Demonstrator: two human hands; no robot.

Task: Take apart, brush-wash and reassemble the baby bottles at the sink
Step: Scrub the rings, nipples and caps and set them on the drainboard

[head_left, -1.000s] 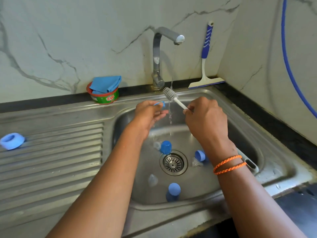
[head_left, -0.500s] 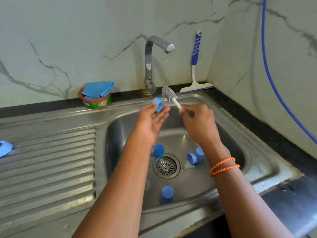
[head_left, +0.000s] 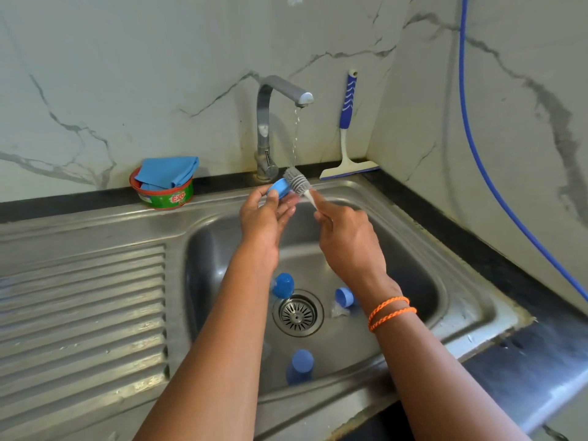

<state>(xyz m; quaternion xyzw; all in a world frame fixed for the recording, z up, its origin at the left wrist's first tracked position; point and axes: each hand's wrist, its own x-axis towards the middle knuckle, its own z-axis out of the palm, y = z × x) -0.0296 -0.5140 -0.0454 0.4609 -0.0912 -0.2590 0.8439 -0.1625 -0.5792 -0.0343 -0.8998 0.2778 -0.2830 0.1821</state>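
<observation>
**Head view: a blue ring gets a scrub under the tap**

The left hand pinches a blue bottle ring between thumb and fingers, up at the back edge of the sink. It is held there so the water from the tap can likely run over it. The right hand curls its fingers round the brush handle, and the bristles touch the ring. Other blue bottle parts lie near the drain, probably waiting for their wash.
</observation>
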